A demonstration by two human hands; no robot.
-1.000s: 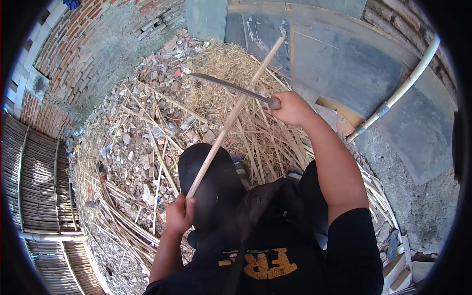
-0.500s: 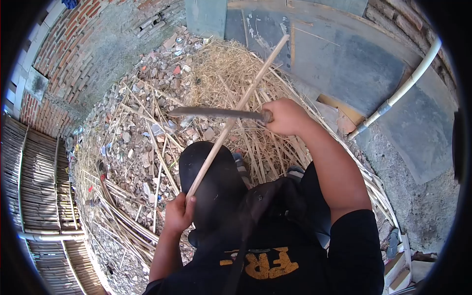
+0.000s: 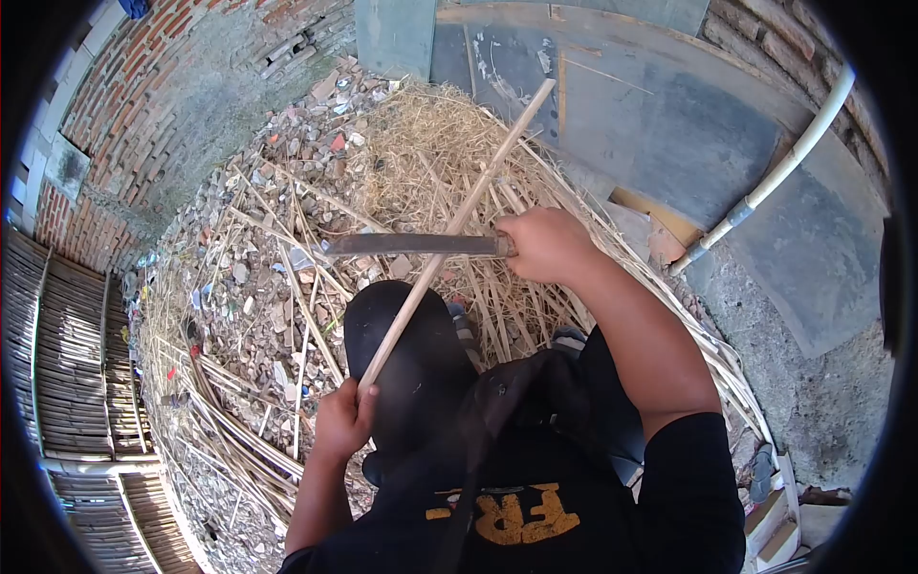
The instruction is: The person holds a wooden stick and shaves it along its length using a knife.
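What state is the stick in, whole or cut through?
Whole: the stick runs straight from the left hand past the knife; any nick behind the blade is hidden.

My left hand (image 3: 344, 421) grips lower end of pale strip (image 3: 469, 210), angled diagonally; my right hand (image 3: 547, 247) grips long knife (image 3: 397, 245), crossing strip near mid-length; straw (image 3: 411, 143), rubble (image 3: 244, 273) below

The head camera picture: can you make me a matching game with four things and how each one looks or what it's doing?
Things:
1. Left hand
2. Right hand
3. Pipe
4. Letters

Matches:
A. Holds the knife by its handle
B. Orange-yellow, on the black shirt
C. Grips the near end of the stick
D. Whitish, in front of the grey boards

Right pairs: 1-C, 2-A, 3-D, 4-B.
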